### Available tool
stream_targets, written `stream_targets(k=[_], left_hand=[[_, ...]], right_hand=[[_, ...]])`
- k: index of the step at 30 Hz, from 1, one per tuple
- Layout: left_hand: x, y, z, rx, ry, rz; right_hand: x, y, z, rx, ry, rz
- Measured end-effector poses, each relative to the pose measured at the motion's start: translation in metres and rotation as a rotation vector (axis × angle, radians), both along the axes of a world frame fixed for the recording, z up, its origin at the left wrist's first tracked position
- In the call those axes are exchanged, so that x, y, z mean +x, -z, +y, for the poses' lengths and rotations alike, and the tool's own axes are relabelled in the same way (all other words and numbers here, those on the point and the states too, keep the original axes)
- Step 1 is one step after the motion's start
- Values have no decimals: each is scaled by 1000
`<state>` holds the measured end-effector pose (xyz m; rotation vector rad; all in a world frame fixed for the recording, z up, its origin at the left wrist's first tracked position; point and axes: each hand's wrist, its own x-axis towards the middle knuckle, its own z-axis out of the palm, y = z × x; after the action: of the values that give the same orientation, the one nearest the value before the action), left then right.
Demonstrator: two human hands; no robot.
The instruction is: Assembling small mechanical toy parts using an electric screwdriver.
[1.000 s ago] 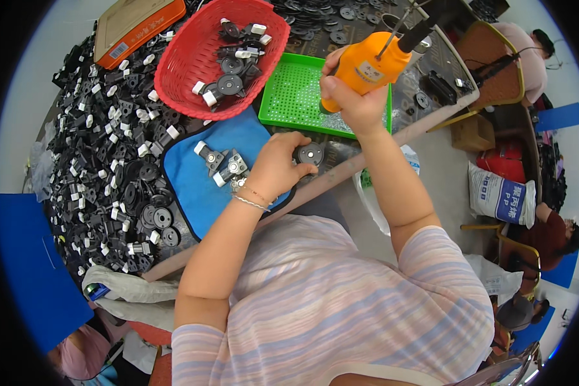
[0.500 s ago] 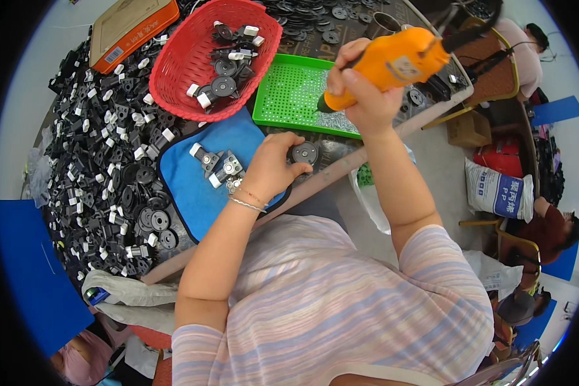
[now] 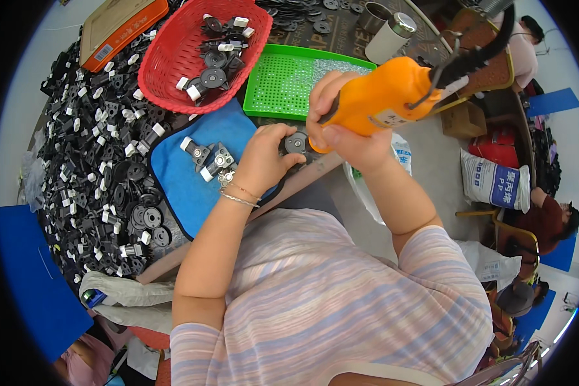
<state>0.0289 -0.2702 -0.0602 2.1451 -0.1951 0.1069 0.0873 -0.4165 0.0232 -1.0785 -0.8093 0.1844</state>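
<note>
My left hand [image 3: 264,157] is closed on a black wheel-shaped part [image 3: 296,143] at the table's near edge, pinching it between thumb and fingers. My right hand [image 3: 350,138] wraps round an orange electric screwdriver [image 3: 383,96], whose cable leaves its upper end. The tool's nose is low, right beside the black part; whether the tip touches it is hidden. Next to my left wrist, a blue cloth [image 3: 186,183] carries several black and metal pieces with white tabs [image 3: 217,162]. Behind my hands, a green perforated tray [image 3: 273,83] holds many small shiny screws [image 3: 338,69].
A red basket [image 3: 154,71] of black parts stands beyond the cloth. A large heap of black and white parts [image 3: 90,148] covers the left of the table. An orange box [image 3: 119,32], a white flask [image 3: 390,38] and a metal cup [image 3: 373,18] stand farther back. Other people sit at right.
My right hand has brought the screwdriver from over the green tray down toward me, to the black part. The left hand keeps its pinch. The whole view has shifted slightly.
</note>
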Motion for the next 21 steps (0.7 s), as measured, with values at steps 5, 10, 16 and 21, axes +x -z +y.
stream_targets(k=[5, 10, 16, 21], left_hand=[[-2, -4, -1, 32, 2, 6], [-2, 0, 0, 56, 0, 7], [3, -2, 0, 46, 39, -1], [-3, -8, -2, 46, -17, 26]], right_hand=[[-4, 5, 1, -26, 7, -9], [-5, 5, 3, -79, -15, -23], [3, 1, 6, -79, -7, -72], [16, -29, -4, 114, -224, -63]])
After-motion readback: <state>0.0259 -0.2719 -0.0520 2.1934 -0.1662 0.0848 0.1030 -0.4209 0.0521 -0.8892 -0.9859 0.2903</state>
